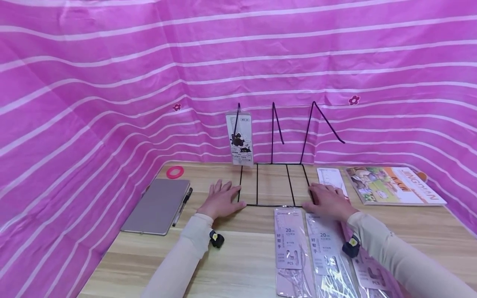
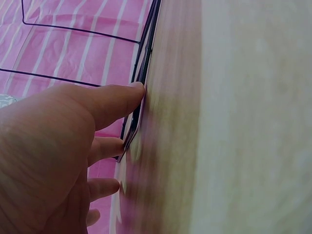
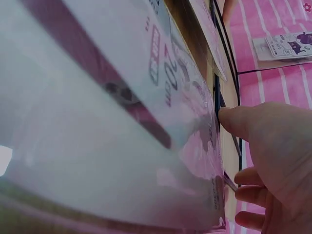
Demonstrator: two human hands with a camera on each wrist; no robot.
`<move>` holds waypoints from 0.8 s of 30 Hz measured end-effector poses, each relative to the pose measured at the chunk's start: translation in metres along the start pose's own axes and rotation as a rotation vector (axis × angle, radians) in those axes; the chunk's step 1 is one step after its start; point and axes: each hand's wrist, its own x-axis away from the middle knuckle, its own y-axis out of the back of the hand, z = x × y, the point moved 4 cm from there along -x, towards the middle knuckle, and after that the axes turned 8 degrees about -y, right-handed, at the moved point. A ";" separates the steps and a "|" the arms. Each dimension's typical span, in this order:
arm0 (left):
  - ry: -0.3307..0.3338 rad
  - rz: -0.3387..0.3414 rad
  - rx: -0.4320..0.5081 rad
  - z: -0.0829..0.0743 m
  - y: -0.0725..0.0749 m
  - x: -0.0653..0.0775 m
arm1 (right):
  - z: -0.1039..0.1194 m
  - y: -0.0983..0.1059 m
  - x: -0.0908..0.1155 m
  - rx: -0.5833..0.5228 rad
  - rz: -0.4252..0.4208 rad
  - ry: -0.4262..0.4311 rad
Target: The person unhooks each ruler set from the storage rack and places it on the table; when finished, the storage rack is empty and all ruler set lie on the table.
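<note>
A black wire rack (image 1: 272, 164) stands against the pink cloth, its flat base on the table and three prongs rising at the back. A ruler set (image 1: 241, 138) in a clear packet hangs from the left prong. My left hand (image 1: 220, 200) lies at the base's front left corner, fingers spread, thumb touching the wire (image 2: 141, 73). At the front right corner my right hand (image 1: 329, 200) rests with its thumb by the wire. Just in front lie several packaged ruler sets, among them a left packet (image 1: 288, 244) and a middle packet (image 1: 325, 248), partly under my right wrist.
To the left are a grey notebook (image 1: 158, 207), a black pen (image 1: 182, 207) and a pink ring (image 1: 174, 172). A white card packet (image 1: 331, 177) lies behind my right hand, beside a colourful book (image 1: 395, 186). Striped pink cloth (image 1: 208, 74) walls the back and sides.
</note>
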 end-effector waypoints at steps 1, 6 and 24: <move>-0.003 -0.005 0.002 -0.001 0.000 -0.001 | -0.001 0.000 0.000 -0.001 -0.002 0.000; -0.008 -0.008 -0.003 -0.003 0.001 -0.004 | -0.007 0.001 -0.001 -0.003 -0.004 -0.001; -0.069 -0.351 0.096 0.006 0.060 -0.022 | -0.009 -0.005 -0.002 -0.003 0.004 0.011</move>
